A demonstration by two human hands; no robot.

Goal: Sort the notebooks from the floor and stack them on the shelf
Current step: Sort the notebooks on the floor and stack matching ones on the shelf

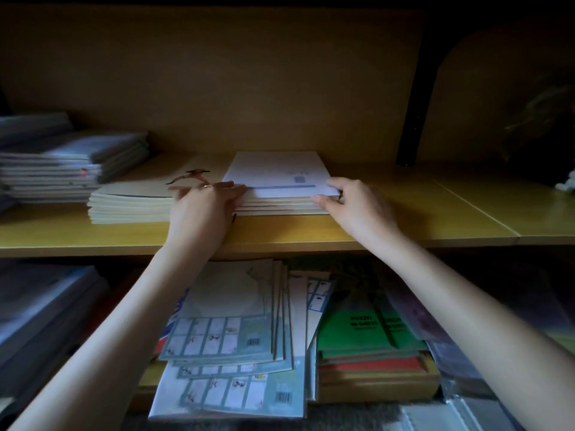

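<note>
Smooth, faintly glossy wooden shelf [404,216] carries matt paper notebooks [273,172].

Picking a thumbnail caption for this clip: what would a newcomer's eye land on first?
Both hands meet at the white notebook stack in the middle of the yellow shelf: the left hand presses its left edge, the right hand grips its right front corner. A cream stack sits beside it on the left, and bright green notebooks stand out in the jumble below the shelf.

White notebook stack [277,181] flat on shelf [404,219]
</note>
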